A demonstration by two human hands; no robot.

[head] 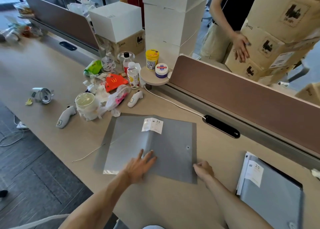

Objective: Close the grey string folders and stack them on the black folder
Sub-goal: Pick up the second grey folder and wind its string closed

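One grey folder (173, 142): left hand (138, 166) flat on it, right hand (205, 168) curled at its edge, grip unclear.

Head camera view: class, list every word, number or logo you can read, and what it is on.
"A" and "20": label on the open grey folder
"20": second label on the right-hand folder
"PICO": cardboard box
"3": white controller
"M" arch: orange carton
Yellow jar, white tub: too blurred to read

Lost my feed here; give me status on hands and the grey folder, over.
Left hand flat on open grey folder. Right hand pinching its right edge. String loose at left. Second grey folder on black folder, right; nothing between.
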